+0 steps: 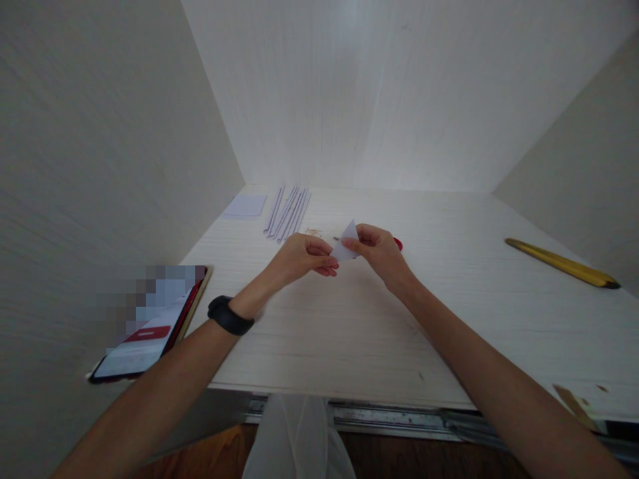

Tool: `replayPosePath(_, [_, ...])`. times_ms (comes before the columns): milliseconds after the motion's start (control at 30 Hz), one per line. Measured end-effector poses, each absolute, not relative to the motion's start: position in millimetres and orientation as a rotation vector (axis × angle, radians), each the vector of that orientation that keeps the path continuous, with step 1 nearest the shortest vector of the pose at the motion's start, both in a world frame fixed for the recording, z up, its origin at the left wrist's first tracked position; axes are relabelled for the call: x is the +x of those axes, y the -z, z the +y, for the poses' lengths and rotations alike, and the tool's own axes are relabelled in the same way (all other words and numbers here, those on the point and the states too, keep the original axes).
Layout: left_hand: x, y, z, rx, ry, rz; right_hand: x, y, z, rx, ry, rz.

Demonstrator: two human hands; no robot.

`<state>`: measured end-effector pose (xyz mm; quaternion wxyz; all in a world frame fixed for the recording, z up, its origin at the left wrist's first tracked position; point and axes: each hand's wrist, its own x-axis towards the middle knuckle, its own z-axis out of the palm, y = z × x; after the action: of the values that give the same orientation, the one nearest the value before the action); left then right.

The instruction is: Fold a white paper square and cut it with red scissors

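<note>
Paper (342, 253) pinched between left hand (304, 257) and right hand (378, 253), each grip narrow (white strips (289, 214) beyond).

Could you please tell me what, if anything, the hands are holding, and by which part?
A white piece of paper: the left hand pinches its lower-left corner, the right hand its right side.
</note>
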<state>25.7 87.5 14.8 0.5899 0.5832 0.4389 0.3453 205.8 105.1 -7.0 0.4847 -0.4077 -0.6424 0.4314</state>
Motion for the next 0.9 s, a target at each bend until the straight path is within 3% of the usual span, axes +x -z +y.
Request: replayPosePath(900, [26.3,-17.0,88.0,1.375,-0.775,1.050,207.1,-4.6,96.9,-1.072,-0.986,-1.514])
